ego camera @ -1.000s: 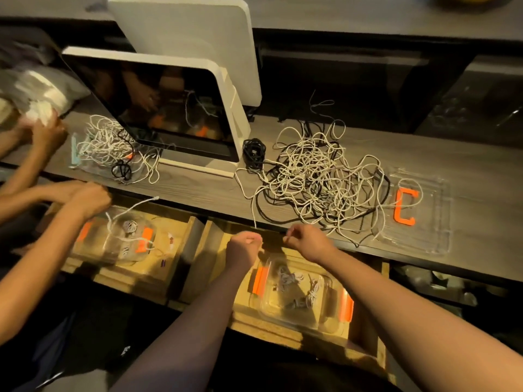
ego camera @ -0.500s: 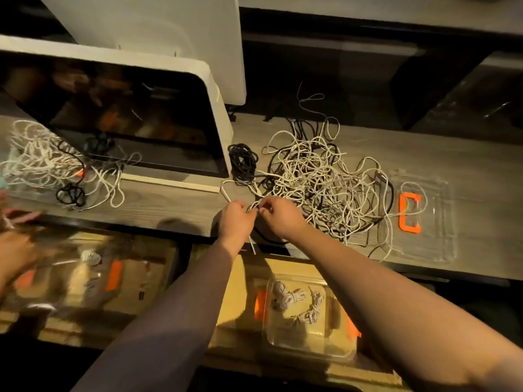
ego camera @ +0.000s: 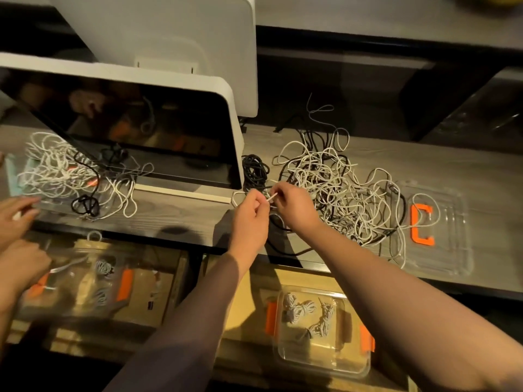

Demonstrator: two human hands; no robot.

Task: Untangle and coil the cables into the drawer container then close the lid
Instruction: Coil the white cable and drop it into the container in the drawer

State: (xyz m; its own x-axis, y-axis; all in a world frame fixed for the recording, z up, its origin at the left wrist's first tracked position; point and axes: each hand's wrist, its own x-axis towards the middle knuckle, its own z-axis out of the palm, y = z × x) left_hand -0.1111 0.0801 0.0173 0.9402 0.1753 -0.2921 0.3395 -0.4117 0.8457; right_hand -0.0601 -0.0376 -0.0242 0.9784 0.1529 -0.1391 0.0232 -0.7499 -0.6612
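Observation:
A big tangle of white and black cables [ego camera: 336, 188] lies on the grey counter [ego camera: 452, 165]. At its left edge my left hand [ego camera: 250, 215] and my right hand [ego camera: 293, 206] both pinch the same white cable end [ego camera: 272, 197], which sticks up between them. Below, in an open wooden drawer [ego camera: 243, 304], sits a clear container [ego camera: 353, 360] with orange clips, holding a few coiled cables [ego camera: 300, 308]. Its clear lid [ego camera: 450, 250] with an orange clip lies on the counter to the right, partly under cable loops.
A white-framed screen [ego camera: 141, 131] stands at the left, a small black cable bundle [ego camera: 254, 171] beside it. Another person's hands [ego camera: 17, 244] work at the far left over a second drawer container [ego camera: 85, 281], with a second cable pile [ego camera: 62, 171] above.
My hands rose from the drawer's edge to the counter and took hold of a white cable end at the tangle's left side. The view shifted right and closer.

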